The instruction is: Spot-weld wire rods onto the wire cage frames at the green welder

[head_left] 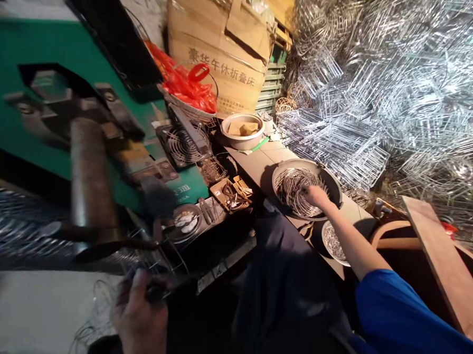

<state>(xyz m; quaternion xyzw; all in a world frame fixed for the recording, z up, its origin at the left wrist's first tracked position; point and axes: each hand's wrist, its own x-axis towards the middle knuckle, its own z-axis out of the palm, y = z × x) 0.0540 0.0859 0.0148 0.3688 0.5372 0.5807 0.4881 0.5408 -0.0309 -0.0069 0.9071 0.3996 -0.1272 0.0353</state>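
Observation:
My right hand (316, 196) reaches into a round basin (334, 185) full of bent wire pieces (295, 190). Its fingers are bunched together, touching the wire; what is between them, if anything, is too small to make out. At lower left, my left hand (140, 306) is blurred and closed around a dark object (155, 292) of unclear kind. Above that hand stands a green machine (1, 68) with a thick metal cylinder (91, 174) at its front. A smaller bowl of short metal pieces (333, 240) sits just below the basin, partly behind my right forearm.
Heaps of shiny wire frames (337, 140) fill the right side. A large cardboard box (214, 51), a red plastic bag (190, 87) and a pale basin (244, 139) stand behind. A wooden plank (447, 261) lies over a brown tub (394, 232) at lower right.

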